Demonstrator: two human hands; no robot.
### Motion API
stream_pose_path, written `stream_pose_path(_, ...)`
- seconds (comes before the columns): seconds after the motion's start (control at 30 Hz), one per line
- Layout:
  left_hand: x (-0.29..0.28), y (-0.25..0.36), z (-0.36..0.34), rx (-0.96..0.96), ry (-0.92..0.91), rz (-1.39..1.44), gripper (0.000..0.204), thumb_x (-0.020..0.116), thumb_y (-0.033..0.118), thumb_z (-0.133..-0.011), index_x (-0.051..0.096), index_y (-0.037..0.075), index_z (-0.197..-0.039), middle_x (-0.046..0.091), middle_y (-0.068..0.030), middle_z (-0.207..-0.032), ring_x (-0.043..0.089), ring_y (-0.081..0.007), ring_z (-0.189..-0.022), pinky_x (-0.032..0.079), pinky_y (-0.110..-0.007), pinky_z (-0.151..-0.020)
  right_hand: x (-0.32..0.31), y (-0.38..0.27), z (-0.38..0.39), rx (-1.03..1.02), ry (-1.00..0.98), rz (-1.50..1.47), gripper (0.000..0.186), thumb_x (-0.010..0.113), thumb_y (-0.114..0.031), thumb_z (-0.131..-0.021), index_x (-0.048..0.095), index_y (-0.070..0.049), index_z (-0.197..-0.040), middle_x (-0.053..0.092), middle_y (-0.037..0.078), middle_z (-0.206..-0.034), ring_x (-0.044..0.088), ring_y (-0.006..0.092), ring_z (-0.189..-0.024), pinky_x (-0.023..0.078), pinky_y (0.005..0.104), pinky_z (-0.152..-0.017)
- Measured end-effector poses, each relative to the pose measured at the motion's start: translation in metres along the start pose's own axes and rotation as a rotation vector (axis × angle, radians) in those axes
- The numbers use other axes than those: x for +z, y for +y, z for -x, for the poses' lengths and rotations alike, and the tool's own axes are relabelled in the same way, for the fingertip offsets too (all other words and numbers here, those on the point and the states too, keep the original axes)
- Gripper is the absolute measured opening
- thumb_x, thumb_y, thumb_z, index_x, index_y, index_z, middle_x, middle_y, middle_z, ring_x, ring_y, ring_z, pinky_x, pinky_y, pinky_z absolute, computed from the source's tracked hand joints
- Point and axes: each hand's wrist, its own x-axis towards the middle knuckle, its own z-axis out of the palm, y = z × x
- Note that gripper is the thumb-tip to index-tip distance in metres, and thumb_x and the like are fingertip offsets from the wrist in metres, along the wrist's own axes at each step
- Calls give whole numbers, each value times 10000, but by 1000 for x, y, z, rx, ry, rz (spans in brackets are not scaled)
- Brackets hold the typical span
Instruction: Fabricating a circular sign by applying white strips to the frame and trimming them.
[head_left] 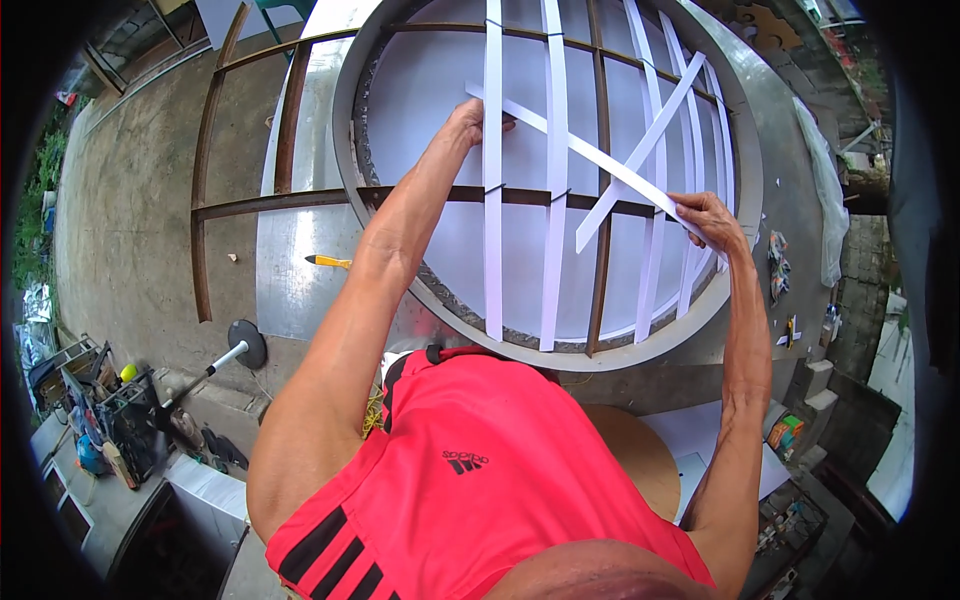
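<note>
A round grey metal ring lies before me, crossed by rusty brown bars. Several long white strips run lengthwise across it, among them a near-left strip, with dark ties where some meet the bars. One white slanting strip passes among them from upper left to lower right. My right hand pinches its lower right part. My left hand is closed near its upper left end, fingers reaching behind the near-left strip, which partly hides them. A second slanting strip crosses the first the other way.
Under the ring is a shiny metal sheet, with a yellow-handled tool on it. A brown bar frame sticks out leftward. On the floor are a round-based stand and clutter. Clear plastic lies at right.
</note>
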Motion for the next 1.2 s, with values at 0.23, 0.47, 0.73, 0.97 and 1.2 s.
stream_pose_path(0.23, -17, 10, -18, 199, 279, 398, 164, 530, 124, -1020, 585, -11, -1095, 691, -171, -1003, 706, -312, -882, 617, -533, -712, -7, -31, -46, -175, 11, 422, 402, 653, -212, -932, 652, -34, -1293, 607, 78, -686, 568, 127, -514, 485, 296, -457)
stream_pose_path(0.47, -33, 47, 29, 479, 344, 78, 186, 470, 97, -1039, 508, 20, -1204, 679, -154, -1139, 679, -307, -1021, 570, -507, -856, -32, -31, -64, -96, -15, 711, 318, 682, -215, -854, 689, 18, -1070, 690, 164, -774, 680, 283, -675, 540, 401, -659)
stream_pose_path(0.73, -13, 65, 36, 809, 133, -109, 236, 491, 72, -1026, 505, -1, -1250, 685, -168, -1119, 714, -307, -943, 615, -457, -828, -16, -5, -68, -199, 77, 663, 236, 695, -102, -799, 654, 29, -990, 697, 187, -865, 675, 326, -819, 511, 422, -783)
stream_pose_path(0.97, -11, 123, 0, 768, 95, -156, 232, 518, 60, -1011, 531, -56, -1211, 691, -216, -1105, 727, -340, -894, 630, -441, -816, 17, -24, -75, -311, 84, 525, 223, 714, -158, -858, 655, -2, -1006, 684, 184, -778, 665, 285, -705, 509, 416, -693)
stream_pose_path(1.2, -14, 150, 1, 905, 376, -627, 213, 662, 100, -944, 631, -106, -989, 722, -182, -948, 725, -270, -834, 618, -390, -797, 40, -45, -87, -199, 86, 573, 216, 696, -158, -870, 667, 29, -975, 694, 209, -821, 692, 324, -783, 527, 440, -782)
